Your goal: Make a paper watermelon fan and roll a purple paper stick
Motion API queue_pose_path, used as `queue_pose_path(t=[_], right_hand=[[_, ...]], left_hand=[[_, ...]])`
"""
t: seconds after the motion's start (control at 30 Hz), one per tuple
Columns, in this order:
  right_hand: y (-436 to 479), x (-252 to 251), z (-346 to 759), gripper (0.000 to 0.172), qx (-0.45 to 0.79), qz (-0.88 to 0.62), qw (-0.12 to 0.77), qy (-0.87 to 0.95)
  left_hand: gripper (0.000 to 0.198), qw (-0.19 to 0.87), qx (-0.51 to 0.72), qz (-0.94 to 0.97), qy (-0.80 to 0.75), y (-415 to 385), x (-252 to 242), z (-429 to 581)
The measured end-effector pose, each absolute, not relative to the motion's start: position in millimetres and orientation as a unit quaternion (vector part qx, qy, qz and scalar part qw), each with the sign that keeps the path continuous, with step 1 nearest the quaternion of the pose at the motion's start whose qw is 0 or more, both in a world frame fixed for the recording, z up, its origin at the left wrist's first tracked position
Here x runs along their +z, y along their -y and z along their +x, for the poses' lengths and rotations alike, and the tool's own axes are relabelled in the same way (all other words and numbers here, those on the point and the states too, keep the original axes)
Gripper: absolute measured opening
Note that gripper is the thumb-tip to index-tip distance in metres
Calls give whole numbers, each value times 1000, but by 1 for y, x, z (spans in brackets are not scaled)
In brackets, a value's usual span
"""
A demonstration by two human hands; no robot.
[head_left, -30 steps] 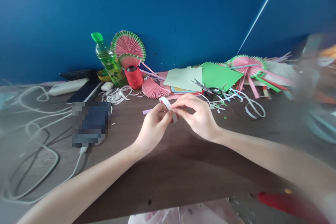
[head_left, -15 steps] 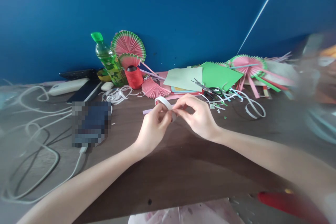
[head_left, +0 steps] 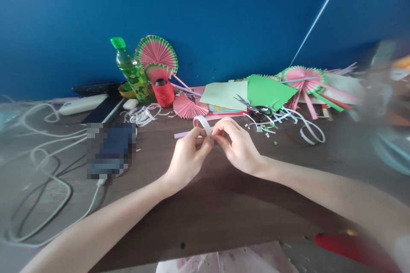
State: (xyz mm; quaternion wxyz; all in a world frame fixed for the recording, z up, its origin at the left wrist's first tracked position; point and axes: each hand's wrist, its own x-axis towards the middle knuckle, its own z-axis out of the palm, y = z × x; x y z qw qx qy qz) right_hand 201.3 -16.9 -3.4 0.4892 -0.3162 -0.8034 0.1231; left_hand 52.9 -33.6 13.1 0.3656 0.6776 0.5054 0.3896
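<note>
A roll of white tape is held above the middle of the table, its ring partly hidden by fingers. My left hand is closed around the roll's near side, thumb toward me. Pinched fingers of my right hand meet the roll's edge beside the left thumb; the tape's end is too small to make out. Under and behind the hands lies a lilac paper strip. Just beyond the roll is a pink pleated paper fan.
Scissors lie by green paper and scraps at the back. A green bottle and a red spool stand at back left. A phone with a looping cable lies left. Pleated rosettes lean against the wall.
The tape roll has turned in my left hand and tilted slightly to the right. My right fingers have shifted a little against its edge.
</note>
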Motion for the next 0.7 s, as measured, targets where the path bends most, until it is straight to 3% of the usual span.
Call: queue_pose_path(t=[0.5, 0.7], right_hand=[[13, -10, 205, 15, 66, -258, 474, 839], [16, -7, 206, 15, 57, -238, 490, 837]], left_hand=[[17, 565, 416, 559, -441, 28, 12, 55], [18, 572, 439, 531, -445, 25, 21, 54]])
